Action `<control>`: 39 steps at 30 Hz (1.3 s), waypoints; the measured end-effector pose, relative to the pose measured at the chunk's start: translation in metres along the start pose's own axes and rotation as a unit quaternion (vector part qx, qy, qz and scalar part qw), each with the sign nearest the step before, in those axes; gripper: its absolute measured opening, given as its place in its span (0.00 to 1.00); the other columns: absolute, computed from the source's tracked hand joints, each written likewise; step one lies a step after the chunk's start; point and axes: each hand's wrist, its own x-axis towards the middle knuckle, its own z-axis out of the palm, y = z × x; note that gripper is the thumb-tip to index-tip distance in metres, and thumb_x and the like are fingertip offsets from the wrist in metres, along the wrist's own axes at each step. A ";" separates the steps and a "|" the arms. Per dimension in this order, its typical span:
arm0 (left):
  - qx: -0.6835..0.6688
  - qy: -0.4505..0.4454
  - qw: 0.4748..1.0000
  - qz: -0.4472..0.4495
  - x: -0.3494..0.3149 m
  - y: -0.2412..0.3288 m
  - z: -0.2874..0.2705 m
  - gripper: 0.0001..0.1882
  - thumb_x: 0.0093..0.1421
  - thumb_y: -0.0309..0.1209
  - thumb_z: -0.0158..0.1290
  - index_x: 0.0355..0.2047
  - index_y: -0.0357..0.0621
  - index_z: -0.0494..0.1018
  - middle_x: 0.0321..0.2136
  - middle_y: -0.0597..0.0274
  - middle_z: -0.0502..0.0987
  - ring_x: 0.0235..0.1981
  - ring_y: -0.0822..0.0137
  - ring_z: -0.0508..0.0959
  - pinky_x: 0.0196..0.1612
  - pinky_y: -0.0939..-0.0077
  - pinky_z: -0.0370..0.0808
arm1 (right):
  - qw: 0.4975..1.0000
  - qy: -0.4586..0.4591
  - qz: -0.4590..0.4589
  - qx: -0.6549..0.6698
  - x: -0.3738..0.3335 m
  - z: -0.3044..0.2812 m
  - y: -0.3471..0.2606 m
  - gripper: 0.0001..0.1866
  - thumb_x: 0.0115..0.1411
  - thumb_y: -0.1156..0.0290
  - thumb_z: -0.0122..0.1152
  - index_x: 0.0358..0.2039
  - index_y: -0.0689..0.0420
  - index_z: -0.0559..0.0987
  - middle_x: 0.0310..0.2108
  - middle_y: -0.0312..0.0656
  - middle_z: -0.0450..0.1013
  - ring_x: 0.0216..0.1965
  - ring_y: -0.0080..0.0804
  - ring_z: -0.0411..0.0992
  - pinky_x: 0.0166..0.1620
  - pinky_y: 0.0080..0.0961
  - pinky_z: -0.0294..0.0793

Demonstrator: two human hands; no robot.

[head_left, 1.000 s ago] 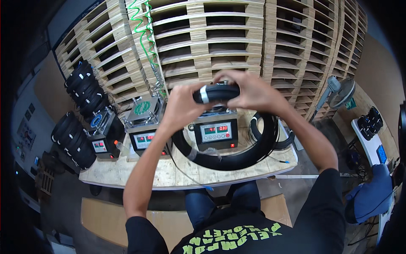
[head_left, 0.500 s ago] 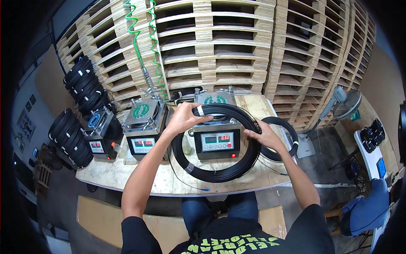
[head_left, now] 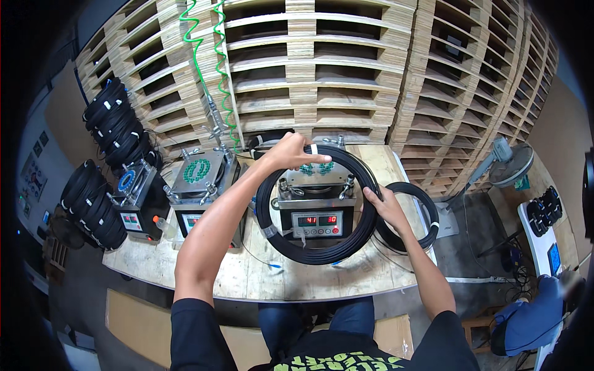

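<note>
A coil of black cable (head_left: 322, 255) is held up tilted in front of the middle machine (head_left: 317, 238), whose red-lit display shows through the ring. My left hand (head_left: 298, 152) grips the coil's top edge beside a white band (head_left: 314, 149). On the right side of the ring, my right hand (head_left: 388, 209) is closed round it, thumb on the near face. A clear wrap shows at the coil's lower left. One thin cable end with a blue tip (head_left: 275, 266) lies on the table below. Behind the right hand rests a second black coil (head_left: 429, 213).
Two similar machines, one with green rings (head_left: 198, 171) and one with a blue ring (head_left: 127, 180), stand left on the wooden table (head_left: 247, 281). A bottle (head_left: 167, 229) is between them. Stacked coils (head_left: 93, 204) are far left, pallets (head_left: 346, 80) behind, a fan (head_left: 512, 166) and a person (head_left: 529, 318) right.
The coil has turned clockwise, bringing its white band from the upper left to the top. My left hand has moved up and right with it. The middle machine's display now reads differently.
</note>
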 end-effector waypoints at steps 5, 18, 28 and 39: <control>-0.001 0.000 1.000 -0.006 0.018 -0.015 0.015 0.40 0.52 0.65 0.61 0.29 0.30 0.82 0.12 0.54 0.76 0.18 0.63 0.82 0.25 0.68 0.80 | 0.999 0.008 0.020 -0.027 0.012 -0.003 0.026 0.28 0.67 0.47 0.57 0.41 0.65 0.78 0.29 0.43 0.79 0.30 0.28 0.78 0.36 0.26 0.77; 0.026 0.118 0.988 0.098 -0.023 -0.052 0.015 0.24 0.69 0.46 0.50 0.44 0.35 0.80 0.37 0.41 0.82 0.39 0.42 0.81 0.44 0.56 0.76 | 0.998 0.038 -0.006 -0.051 -0.006 -0.012 0.063 0.26 0.68 0.51 0.58 0.55 0.61 0.73 0.32 0.37 0.77 0.33 0.23 0.73 0.37 0.25 0.75; -0.386 0.145 0.901 -0.132 -0.173 -0.103 0.049 0.16 0.71 0.31 0.49 0.54 0.34 0.72 0.27 0.62 0.76 0.25 0.74 0.77 0.31 0.78 0.77 | 0.992 0.058 -0.002 0.113 -0.086 0.001 0.047 0.31 0.66 0.78 0.57 0.67 0.54 0.58 0.28 0.41 0.75 0.29 0.26 0.76 0.34 0.23 0.78; -0.600 0.022 0.796 -0.083 -0.182 -0.026 0.120 0.15 0.72 0.36 0.48 0.44 0.34 0.74 0.40 0.56 0.80 0.41 0.66 0.82 0.50 0.72 0.79 | 0.969 -0.055 0.071 0.228 -0.088 0.083 0.026 0.12 0.71 0.66 0.53 0.41 0.65 0.76 0.35 0.43 0.78 0.36 0.30 0.80 0.40 0.23 0.81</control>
